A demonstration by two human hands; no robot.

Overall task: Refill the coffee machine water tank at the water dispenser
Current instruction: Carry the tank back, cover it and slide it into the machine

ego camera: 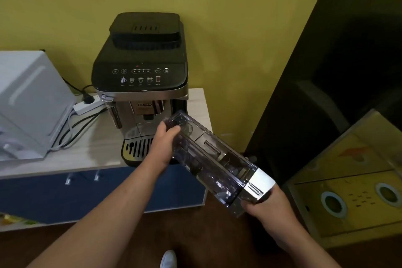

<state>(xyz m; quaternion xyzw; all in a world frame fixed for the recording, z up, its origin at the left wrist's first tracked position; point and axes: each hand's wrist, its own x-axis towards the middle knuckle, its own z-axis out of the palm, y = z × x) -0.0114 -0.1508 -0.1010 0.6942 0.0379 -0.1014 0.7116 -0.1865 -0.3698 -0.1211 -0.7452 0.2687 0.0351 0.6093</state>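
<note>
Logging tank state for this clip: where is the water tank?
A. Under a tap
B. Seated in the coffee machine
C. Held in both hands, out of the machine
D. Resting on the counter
C: the tank is tilted in the air, left hand at its far end, right hand at its near end.

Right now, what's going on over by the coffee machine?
A person holds the clear water tank with both hands, out of the coffee machine and tilted in front of it. The left hand grips the tank's far end near the machine, and the right hand holds the near end with the silver front panel. The machine sits on a light counter beside a white appliance. Whether the tank holds water is hard to tell.
</note>
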